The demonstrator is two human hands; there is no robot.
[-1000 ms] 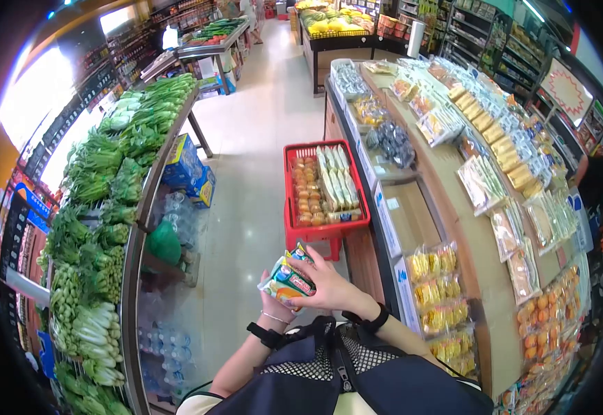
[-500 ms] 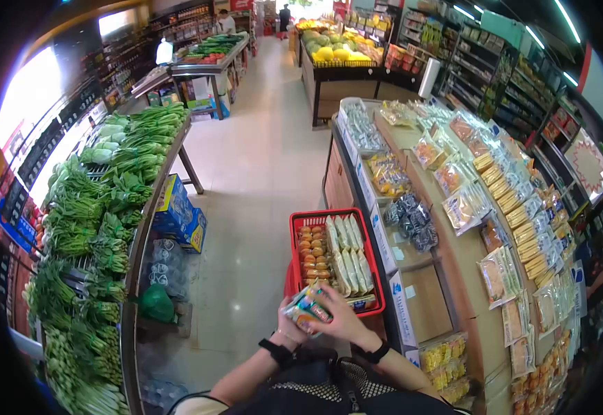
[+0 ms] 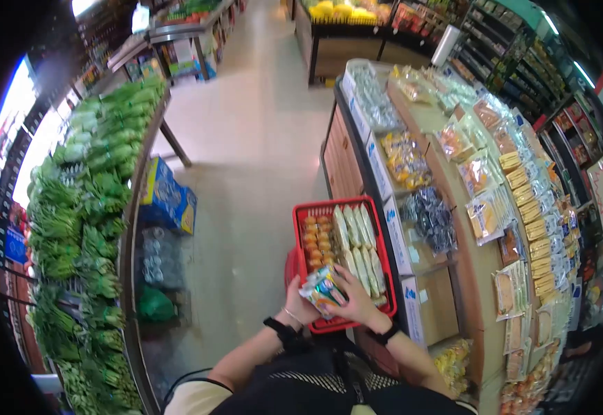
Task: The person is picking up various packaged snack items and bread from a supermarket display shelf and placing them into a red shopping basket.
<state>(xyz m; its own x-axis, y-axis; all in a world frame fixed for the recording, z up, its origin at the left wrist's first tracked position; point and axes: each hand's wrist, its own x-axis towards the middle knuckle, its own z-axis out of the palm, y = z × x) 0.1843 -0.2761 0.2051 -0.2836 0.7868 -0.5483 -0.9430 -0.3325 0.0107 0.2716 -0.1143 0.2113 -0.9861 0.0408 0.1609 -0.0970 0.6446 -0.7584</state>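
Observation:
Between my two hands is a small stack of shiny packets [image 3: 324, 290], coloured green, white and orange; their contents cannot be made out. My left hand [image 3: 301, 304] grips their left side, and my right hand [image 3: 357, 299] has its fingers over the right side. They are held above the near part of a red plastic basket [image 3: 393, 304]. In the basket, round brown buns [image 3: 317, 238] in clear wrapping lie on the left. Long, pale wrapped packs [image 3: 364, 259] fill the right side in two rows.
A stand on my right holds packaged bread [image 3: 485, 214], dark wrapped packs [image 3: 429, 220] and a cardboard tray [image 3: 434, 297]. Leafy greens [image 3: 84, 228] cover the left stand, with blue boxes [image 3: 167, 197] and a green bag [image 3: 155, 304] beneath. A tiled aisle [image 3: 246, 159] runs between.
My hands have moved forward and right with the packets, from the basket's near left corner to over its near end. The view has tilted down.

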